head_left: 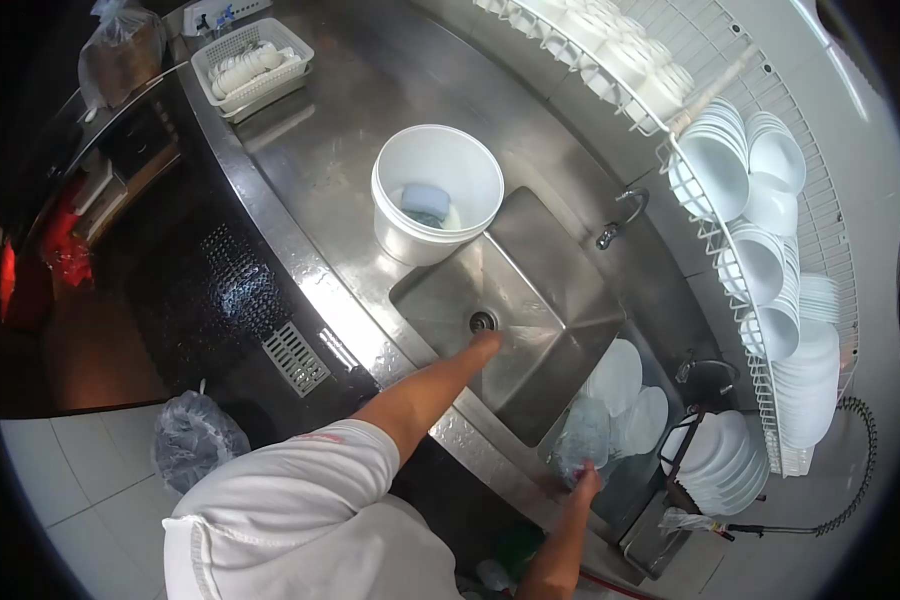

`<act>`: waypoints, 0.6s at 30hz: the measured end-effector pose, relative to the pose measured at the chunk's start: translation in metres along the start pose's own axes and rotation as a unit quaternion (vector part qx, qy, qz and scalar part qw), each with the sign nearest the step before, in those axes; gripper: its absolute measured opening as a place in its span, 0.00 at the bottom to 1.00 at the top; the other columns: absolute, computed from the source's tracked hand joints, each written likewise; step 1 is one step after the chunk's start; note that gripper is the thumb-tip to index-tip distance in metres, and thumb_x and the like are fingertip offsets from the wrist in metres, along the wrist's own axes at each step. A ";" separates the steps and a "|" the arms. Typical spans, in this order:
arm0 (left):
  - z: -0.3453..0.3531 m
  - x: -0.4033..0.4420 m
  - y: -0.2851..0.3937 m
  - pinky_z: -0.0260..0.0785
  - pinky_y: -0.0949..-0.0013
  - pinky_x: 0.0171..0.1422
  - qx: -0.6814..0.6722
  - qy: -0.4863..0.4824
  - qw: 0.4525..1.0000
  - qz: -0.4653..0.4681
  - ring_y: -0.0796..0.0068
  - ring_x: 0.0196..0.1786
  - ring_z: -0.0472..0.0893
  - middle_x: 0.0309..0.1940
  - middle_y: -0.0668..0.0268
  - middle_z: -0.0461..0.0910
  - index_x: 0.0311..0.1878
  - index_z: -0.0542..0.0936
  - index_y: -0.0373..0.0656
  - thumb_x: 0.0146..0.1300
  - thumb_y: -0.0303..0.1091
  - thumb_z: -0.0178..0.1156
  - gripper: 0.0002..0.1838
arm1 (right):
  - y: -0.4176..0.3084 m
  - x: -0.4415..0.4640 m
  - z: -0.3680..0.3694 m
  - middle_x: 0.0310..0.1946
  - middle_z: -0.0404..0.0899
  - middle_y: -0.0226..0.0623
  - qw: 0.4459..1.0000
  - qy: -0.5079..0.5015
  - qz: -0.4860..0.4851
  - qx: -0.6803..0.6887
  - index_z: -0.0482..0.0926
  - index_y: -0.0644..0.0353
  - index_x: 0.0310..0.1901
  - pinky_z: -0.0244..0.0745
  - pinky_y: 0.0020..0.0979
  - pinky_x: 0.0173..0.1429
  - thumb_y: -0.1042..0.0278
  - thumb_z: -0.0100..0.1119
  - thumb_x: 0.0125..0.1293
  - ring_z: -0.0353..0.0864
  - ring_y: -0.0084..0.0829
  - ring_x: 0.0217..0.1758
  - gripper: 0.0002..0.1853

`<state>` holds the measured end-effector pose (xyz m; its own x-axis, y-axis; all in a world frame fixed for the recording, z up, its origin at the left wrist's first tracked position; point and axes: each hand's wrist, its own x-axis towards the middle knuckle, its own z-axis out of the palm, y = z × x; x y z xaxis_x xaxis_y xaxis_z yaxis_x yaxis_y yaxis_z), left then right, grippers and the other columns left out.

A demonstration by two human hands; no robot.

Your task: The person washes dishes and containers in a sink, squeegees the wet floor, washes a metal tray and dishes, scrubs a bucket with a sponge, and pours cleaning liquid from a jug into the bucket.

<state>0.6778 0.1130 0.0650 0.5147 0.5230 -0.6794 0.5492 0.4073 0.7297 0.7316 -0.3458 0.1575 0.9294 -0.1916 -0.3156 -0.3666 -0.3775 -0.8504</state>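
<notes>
My left hand reaches down into the steel sink, right at the round drain. Its fingers are too small and hidden to read. Off to the right, my right hand is at the near edge of a second basin, its fingers closed beside a translucent pale-green thing; a bit of red shows at the fingertips. What exactly they grip is unclear. White plates lie in that basin, next to the translucent thing.
A white bucket with a bluish sponge-like block inside stands on the counter by the sink. Two taps jut from the wall side. A wire rack of white bowls hangs at right, above plates and a hose sprayer.
</notes>
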 end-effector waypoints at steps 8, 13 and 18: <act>0.056 0.001 0.034 0.68 0.52 0.70 -0.077 -0.060 0.993 -0.060 0.45 0.65 0.79 0.62 0.42 0.80 0.59 0.81 0.30 0.71 0.55 0.53 0.33 | -0.114 -0.062 0.011 0.25 0.73 0.28 0.996 -0.005 -0.013 0.088 0.81 0.63 0.34 0.64 0.28 0.35 0.62 0.67 0.56 0.70 0.24 0.27 0.12; 0.084 0.020 0.048 0.68 0.52 0.70 -0.150 -0.088 0.982 -0.070 0.44 0.65 0.79 0.61 0.42 0.81 0.62 0.80 0.30 0.72 0.53 0.54 0.32 | -0.162 -0.076 0.050 0.28 0.75 0.29 0.995 -0.041 -0.062 0.062 0.82 0.63 0.34 0.64 0.29 0.36 0.65 0.68 0.55 0.70 0.24 0.28 0.10; 0.085 0.057 0.043 0.71 0.54 0.54 -0.146 -0.092 0.982 -0.080 0.52 0.50 0.80 0.49 0.49 0.82 0.54 0.83 0.34 0.71 0.48 0.57 0.24 | -0.186 -0.086 0.094 0.25 0.76 0.26 0.995 -0.065 -0.077 0.018 0.83 0.63 0.31 0.64 0.29 0.34 0.64 0.71 0.56 0.71 0.24 0.26 0.10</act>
<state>0.7863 0.0970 0.0513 0.5619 0.3011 -0.7705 0.4353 0.6844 0.5849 0.7235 -0.1737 0.3032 0.9728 -0.0149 -0.2310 -0.2207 -0.3601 -0.9064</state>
